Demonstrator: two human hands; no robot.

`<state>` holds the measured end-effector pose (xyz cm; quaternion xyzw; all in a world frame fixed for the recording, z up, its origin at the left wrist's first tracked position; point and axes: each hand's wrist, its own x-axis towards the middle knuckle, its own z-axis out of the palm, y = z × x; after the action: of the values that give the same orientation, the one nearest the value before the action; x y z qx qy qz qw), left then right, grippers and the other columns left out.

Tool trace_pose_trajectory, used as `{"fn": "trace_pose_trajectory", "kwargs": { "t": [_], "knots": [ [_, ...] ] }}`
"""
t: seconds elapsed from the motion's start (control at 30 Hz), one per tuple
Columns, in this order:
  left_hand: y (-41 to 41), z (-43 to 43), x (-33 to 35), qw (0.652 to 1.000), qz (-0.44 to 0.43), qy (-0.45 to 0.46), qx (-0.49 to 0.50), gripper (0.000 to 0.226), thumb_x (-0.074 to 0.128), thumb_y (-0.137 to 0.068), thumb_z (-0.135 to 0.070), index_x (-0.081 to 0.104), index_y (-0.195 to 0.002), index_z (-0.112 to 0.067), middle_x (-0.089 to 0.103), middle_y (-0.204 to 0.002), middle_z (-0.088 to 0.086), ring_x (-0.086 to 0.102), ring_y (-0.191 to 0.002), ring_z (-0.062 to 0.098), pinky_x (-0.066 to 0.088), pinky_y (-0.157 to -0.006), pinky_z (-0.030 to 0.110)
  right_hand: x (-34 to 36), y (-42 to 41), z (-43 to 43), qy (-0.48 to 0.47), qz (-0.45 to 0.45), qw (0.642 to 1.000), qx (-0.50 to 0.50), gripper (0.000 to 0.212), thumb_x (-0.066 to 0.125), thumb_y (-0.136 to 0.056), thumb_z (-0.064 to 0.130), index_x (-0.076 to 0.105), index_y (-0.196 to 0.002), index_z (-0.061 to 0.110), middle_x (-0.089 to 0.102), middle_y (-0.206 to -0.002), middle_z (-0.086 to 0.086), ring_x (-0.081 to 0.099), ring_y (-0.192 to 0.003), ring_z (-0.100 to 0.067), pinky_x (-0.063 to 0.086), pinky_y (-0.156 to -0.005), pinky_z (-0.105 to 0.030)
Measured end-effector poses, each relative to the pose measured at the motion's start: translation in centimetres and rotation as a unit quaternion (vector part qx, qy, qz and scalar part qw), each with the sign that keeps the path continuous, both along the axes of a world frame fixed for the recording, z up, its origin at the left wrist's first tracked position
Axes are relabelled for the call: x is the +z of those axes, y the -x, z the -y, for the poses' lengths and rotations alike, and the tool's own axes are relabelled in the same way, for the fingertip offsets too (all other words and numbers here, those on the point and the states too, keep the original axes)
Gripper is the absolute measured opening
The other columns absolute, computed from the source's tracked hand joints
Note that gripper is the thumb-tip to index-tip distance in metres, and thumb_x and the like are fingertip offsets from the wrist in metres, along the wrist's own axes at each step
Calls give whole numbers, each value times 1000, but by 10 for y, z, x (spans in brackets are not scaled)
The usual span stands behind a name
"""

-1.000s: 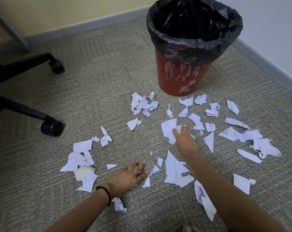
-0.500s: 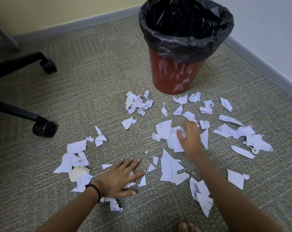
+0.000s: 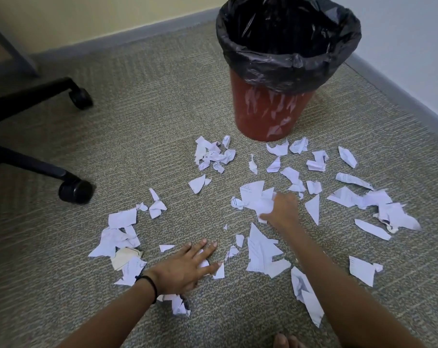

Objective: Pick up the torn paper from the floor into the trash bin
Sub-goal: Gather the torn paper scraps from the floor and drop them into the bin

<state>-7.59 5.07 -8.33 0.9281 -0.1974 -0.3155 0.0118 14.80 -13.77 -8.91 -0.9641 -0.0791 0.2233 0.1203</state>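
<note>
**Two Hands Gather Torn Paper by the Trash Bin**

Lots of torn paper pieces [image 3: 263, 254] lie all over the carpet floor [image 3: 150, 136]. They sit in a wide ring in front of the red trash bin [image 3: 268, 114], which has a black bag [image 3: 288, 64] folded over its rim. The bin stands close to the mess, likely so the paper has only a short way to go. Its mouth is wide open at the top, ready for the scraps. None of the paper looks to be inside yet, though the dark bag hides the bottom.

The right hand [image 3: 283, 208] reaches far forward, with the arm stretched out long. It is curled around a bunch of white scraps [image 3: 257, 199] in the middle of the mess. It looks like a grab, but the hand is blurry, so how tight it holds is hard to say.

The left hand [image 3: 185, 267] lies flat on the carpet with its fingers [image 3: 208, 247] spread wide. It presses on a few small bits under its palm and grips nothing. It may be propping the person up while leaning forward, or getting ready to sweep bits together.

A black band [image 3: 150, 285] sits on the left wrist. The black chair wheels [image 3: 75, 190] stand off to the left, well apart from the paper.
</note>
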Motion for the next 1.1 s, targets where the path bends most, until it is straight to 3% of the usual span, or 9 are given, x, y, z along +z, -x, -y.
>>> {"fn": "trace_pose_trajectory", "kwargs": {
  "t": [0.23,0.43,0.57,0.67,0.8,0.87,0.9,1.0,1.1],
  "knots": [
    [4,2,4,1000,18,-13,11,63,34,-100,-21,-5,-148,-34,-16,-158,11,-8,-147,30,8,-119,46,4,-23,18,46,-2,999,8,92,78,-67,50,36,-132,1,40,-135,-18,36,-130,-32,40,-100,-42],
    [-9,2,21,1000,6,-5,9,72,36,-91,10,10,-150,-22,-10,-159,10,1,-147,27,21,-116,44,-4,-26,20,1,-44,999,22,77,76,-70,47,50,-125,1,48,-131,-18,41,-126,-32,40,-99,-39],
    [-11,4,28,1000,18,6,8,63,30,-95,7,12,-149,-18,-4,-159,13,6,-147,27,27,-113,43,2,-20,10,-119,-53,991,-18,92,83,-66,26,31,-139,7,39,-140,-21,39,-129,-34,37,-104,-42],
    [-10,2,21,998,50,13,24,58,33,-95,6,20,-147,-16,6,-158,16,16,-145,30,37,-107,43,6,-14,-6,-147,-57,987,-19,106,83,-66,33,16,-147,17,28,-146,-21,30,-135,-37,33,-107,-47],
    [-8,-11,3,990,122,69,8,57,76,-69,-3,58,-122,-18,55,-135,10,61,-116,21,58,-79,24,1,-1,-19,-70,-10,997,38,88,79,-71,35,28,-142,28,29,-139,-21,32,-128,-37,42,-97,-42],
    [-10,-12,8,985,147,93,11,42,75,-63,-11,68,-102,-24,67,-117,-1,71,-88,9,57,-63,16,-1,2,-22,-50,4,996,74,74,75,-76,32,35,-139,29,29,-139,-19,29,-128,-36,45,-92,-40],
    [-14,-11,15,980,162,111,37,35,66,-69,-11,69,-100,-25,67,-117,-4,71,-86,7,56,-64,15,-1,2,-24,-59,0,995,85,68,73,-78,28,39,-136,28,30,-138,-18,31,-127,-35,46,-92,-39],
    [-29,-11,27,951,162,184,187,35,50,-91,-6,64,-119,-21,56,-135,-5,58,-117,10,42,-98,17,0,-2,-30,-85,-24,989,120,54,71,-80,16,49,-129,22,39,-131,-16,44,-120,-32,46,-94,-36],
    [-61,-9,57,847,204,287,398,28,51,-95,-11,64,-115,-25,64,-121,-7,60,-109,5,45,-96,18,8,3,-40,-73,-52,980,180,46,62,-85,9,52,-129,10,52,-130,-16,51,-120,-31,42,-96,-34]
  ]
}}
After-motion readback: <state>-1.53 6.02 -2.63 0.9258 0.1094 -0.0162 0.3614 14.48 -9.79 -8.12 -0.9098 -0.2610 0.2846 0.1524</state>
